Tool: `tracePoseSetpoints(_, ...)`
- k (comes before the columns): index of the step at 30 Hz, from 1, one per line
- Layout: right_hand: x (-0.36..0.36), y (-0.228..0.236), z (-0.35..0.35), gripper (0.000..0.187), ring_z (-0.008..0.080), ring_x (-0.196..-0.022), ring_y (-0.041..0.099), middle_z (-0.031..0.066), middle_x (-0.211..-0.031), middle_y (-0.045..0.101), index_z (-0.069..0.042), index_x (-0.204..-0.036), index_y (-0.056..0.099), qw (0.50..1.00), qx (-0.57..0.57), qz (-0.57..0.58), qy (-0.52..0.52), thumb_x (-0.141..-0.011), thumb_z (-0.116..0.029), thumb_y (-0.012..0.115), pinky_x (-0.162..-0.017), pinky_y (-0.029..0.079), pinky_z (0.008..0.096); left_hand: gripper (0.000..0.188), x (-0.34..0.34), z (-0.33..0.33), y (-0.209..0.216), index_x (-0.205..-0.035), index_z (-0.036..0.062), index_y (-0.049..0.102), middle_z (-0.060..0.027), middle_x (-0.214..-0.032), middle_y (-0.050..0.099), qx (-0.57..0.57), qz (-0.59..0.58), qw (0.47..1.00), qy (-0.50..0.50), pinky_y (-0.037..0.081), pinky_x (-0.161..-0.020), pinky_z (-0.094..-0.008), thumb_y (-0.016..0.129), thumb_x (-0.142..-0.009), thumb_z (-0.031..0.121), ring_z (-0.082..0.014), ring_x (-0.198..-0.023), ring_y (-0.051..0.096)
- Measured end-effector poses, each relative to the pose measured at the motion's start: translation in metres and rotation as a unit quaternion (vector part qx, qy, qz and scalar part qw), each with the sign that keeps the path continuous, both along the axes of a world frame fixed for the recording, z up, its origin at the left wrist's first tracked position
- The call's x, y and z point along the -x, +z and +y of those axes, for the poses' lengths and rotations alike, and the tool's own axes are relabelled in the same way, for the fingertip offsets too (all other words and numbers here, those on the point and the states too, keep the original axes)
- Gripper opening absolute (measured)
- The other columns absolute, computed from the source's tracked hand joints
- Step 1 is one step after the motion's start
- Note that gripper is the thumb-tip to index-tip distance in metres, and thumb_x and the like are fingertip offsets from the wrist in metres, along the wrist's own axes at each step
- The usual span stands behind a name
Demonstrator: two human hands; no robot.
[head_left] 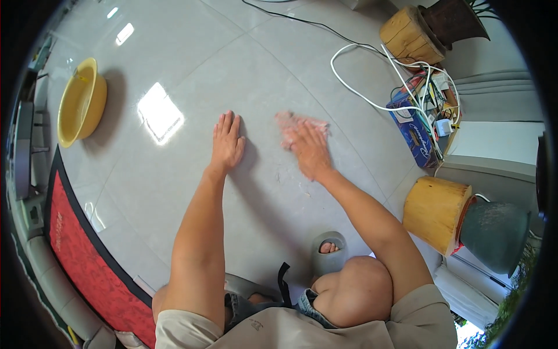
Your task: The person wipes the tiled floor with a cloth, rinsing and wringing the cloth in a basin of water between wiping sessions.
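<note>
Lying under and beyond the extended fingers (309,137) of the right hand (311,152), a pink cloth (321,125); left hand (227,144) flat, fingers straight.

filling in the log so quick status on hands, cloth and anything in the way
Left hand palm down on floor, holding nothing. Right hand over pink cloth on floor. No obstacle beside cloth; pale specks near right wrist.

Spotting pink on the cloth (284,120) now, pale grey with joint lines across the floor (261,81), yellow on the basin (97,107)! Switching to black-bordered red on the mat (87,256), blue on the box (410,131).
</note>
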State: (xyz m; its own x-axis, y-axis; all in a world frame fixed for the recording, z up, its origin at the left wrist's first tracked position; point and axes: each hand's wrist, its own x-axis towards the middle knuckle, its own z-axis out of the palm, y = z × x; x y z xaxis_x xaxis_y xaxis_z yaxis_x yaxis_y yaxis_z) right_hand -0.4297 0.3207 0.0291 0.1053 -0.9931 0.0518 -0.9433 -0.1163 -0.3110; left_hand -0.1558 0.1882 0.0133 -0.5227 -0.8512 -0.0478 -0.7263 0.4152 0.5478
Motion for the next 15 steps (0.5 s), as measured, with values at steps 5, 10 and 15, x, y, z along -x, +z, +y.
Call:
tracePoseSetpoints(5,0.000,-0.007,-0.058,0.058,0.0385,-0.160,0.027,0.0151,-0.172,0.037,-0.016,-0.160,0.050,0.972,0.010,-0.018,-0.234,-0.108,-0.042,0.053,-0.131,0.016,0.0543,0.076,-0.004,0.000,0.002,-0.168,0.0068,0.033,-0.0193,-0.178,0.019,-0.009,-0.036,0.999,-0.009,0.010,-0.133,-0.0568,0.050,-0.095,0.020,-0.0419,-0.166,0.010)
tracePoseSetpoints(10,-0.010,-0.003,-0.106,0.062,0.0404,-0.160,0.025,0.0149,-0.172,0.037,-0.016,-0.160,0.049,0.980,0.034,0.020,-0.197,-0.107,-0.048,0.053,-0.130,0.013,0.0560,0.081,-0.004,0.003,0.011,-0.169,0.0070,0.032,-0.0191,-0.179,0.019,-0.031,-0.017,0.999,-0.007,0.009,-0.133,-0.0565,0.050,-0.090,0.017,-0.0417,-0.166,0.010)
tracePoseSetpoints(15,-0.008,0.003,-0.144,0.057,0.0322,-0.162,0.026,0.0098,-0.173,0.038,-0.017,-0.162,0.048,0.999,-0.005,0.024,-0.030,-0.111,-0.042,0.047,-0.132,0.016,0.0507,0.082,-0.010,-0.001,0.009,-0.168,0.0062,0.032,-0.0194,-0.178,0.020,-0.024,0.034,0.999,-0.012,0.008,-0.133,-0.0556,0.050,-0.088,0.015,-0.0418,-0.166,0.010)
